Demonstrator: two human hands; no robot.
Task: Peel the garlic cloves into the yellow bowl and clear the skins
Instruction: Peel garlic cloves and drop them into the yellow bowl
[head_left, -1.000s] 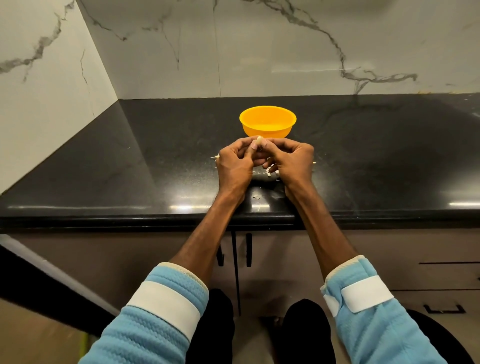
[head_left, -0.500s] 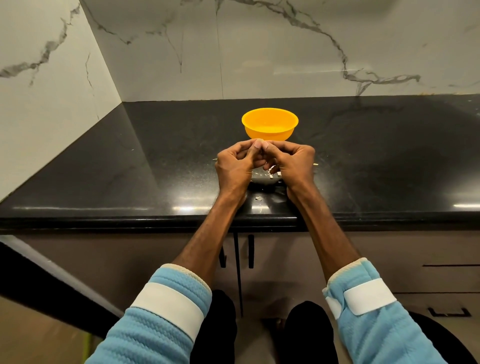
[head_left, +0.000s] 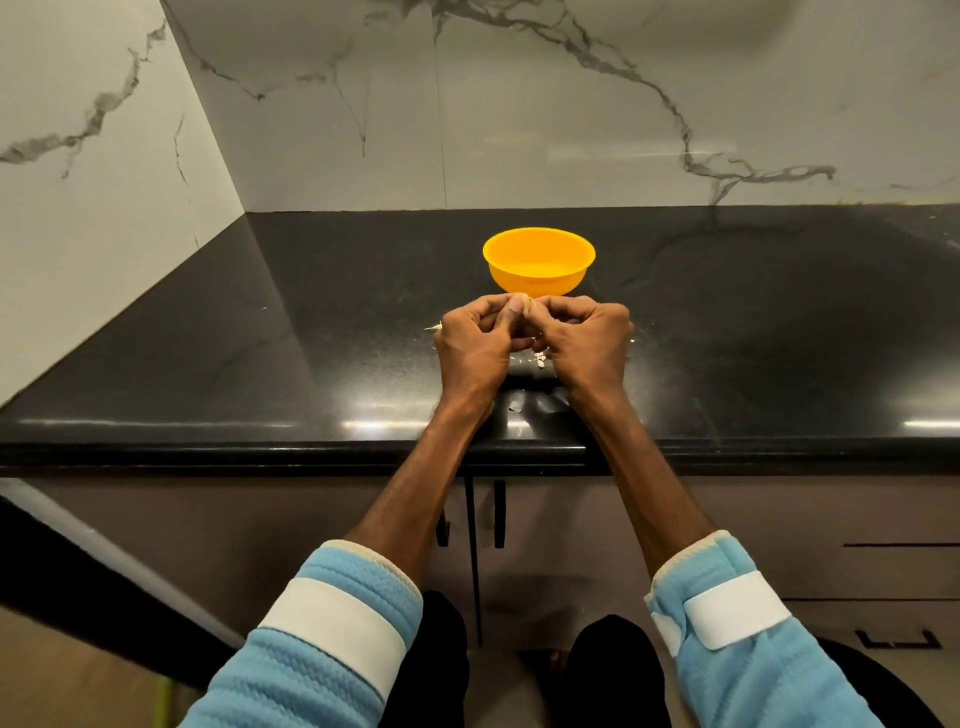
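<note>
Yellow bowl (head_left: 536, 283) stands upright on the black bench (head_left: 311, 338), well back from its front edge. Just in front of the bowl the left hand (head_left: 475, 343) and the right hand (head_left: 587, 338) meet, fingers curled, both pinching a small pale garlic clove (head_left: 526, 299) at their fingertips; most of it is hidden. Pale skins (head_left: 540, 358) lie scattered on the bench under and beside the hands. I cannot tell what the bowl holds.

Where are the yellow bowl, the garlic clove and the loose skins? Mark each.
yellow bowl (head_left: 537, 280): head view, front outer wall.
garlic clove (head_left: 525, 298): head view, pale tip above the pinch.
skins (head_left: 540, 358): head view, largest pale flake.
</note>
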